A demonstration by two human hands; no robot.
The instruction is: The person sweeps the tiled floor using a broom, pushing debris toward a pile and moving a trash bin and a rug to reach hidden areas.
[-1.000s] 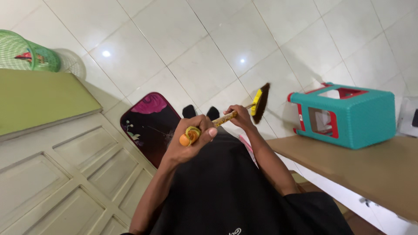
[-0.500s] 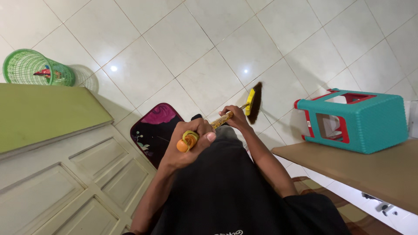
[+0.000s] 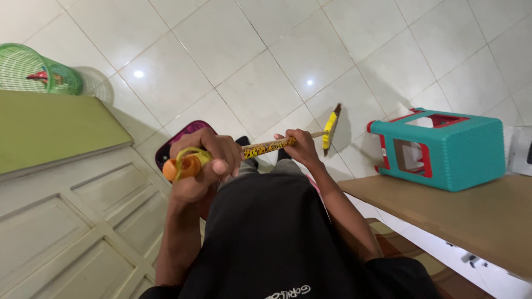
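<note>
I look straight down at my body and both arms. My left hand point(image 3: 200, 166) is closed around the orange top end of a broom handle point(image 3: 263, 147), which is yellow with a dark pattern. My right hand point(image 3: 297, 145) grips the same handle lower down. The broom's head point(image 3: 331, 126), yellow with dark bristles, rests on the white tiled floor point(image 3: 266, 61) just beyond my feet.
A teal and red plastic stool point(image 3: 443, 147) lies on its side at the right. A brown tabletop point(image 3: 471, 216) juts in below it. A green-topped panelled cabinet point(image 3: 50, 133) stands at the left, a green mesh basket point(image 3: 33, 69) behind it. A dark floral mat point(image 3: 180, 135) lies by my feet.
My left hand has swung the handle's top end left and up, so the handle lies flatter. The broom head has turned edge-on and shifted slightly right on the tiles.
</note>
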